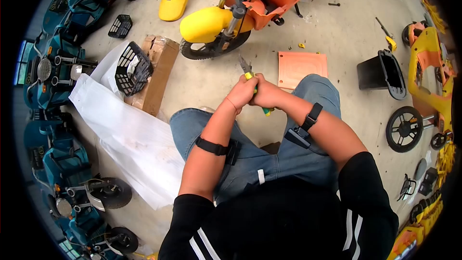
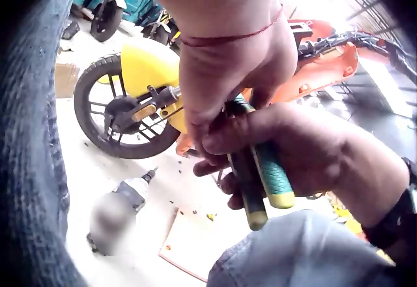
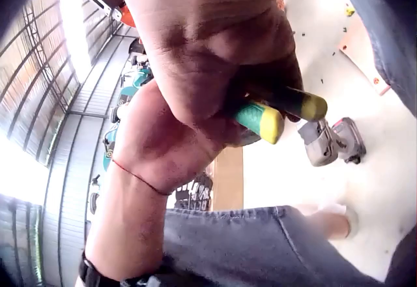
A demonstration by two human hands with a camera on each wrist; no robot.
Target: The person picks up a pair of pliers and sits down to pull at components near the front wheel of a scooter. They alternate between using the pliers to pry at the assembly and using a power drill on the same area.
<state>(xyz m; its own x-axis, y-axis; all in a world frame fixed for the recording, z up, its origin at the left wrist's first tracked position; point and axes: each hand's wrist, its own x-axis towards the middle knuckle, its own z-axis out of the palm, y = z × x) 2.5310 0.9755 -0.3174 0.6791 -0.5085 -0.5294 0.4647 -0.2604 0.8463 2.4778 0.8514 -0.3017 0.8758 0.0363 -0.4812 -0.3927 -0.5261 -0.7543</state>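
Observation:
A pair of pliers (image 1: pixel 248 71) with green-and-yellow handles is held in front of the seated person's knees, its metal nose pointing away. My left hand (image 1: pixel 242 93), with a thin red string at the wrist, grips it from the left. Against it, my right hand (image 1: pixel 265 91) curls round the handles. In the left wrist view the yellow-tipped handles (image 2: pixel 272 176) stick out below the right hand's thumb and fingers. The same handle ends (image 3: pixel 268 125) show under the right palm in the right wrist view. The hands hide the middle of the pliers.
Ahead stands an orange and yellow scooter (image 1: pixel 207 25). An orange panel (image 1: pixel 302 67) lies on the floor before the right knee. A power drill (image 2: pixel 130 192) lies nearby. Left are a cardboard box (image 1: pixel 161 74), black basket (image 1: pixel 132 70) and white sheet (image 1: pixel 139 139); right, a black bin (image 1: pixel 373 74).

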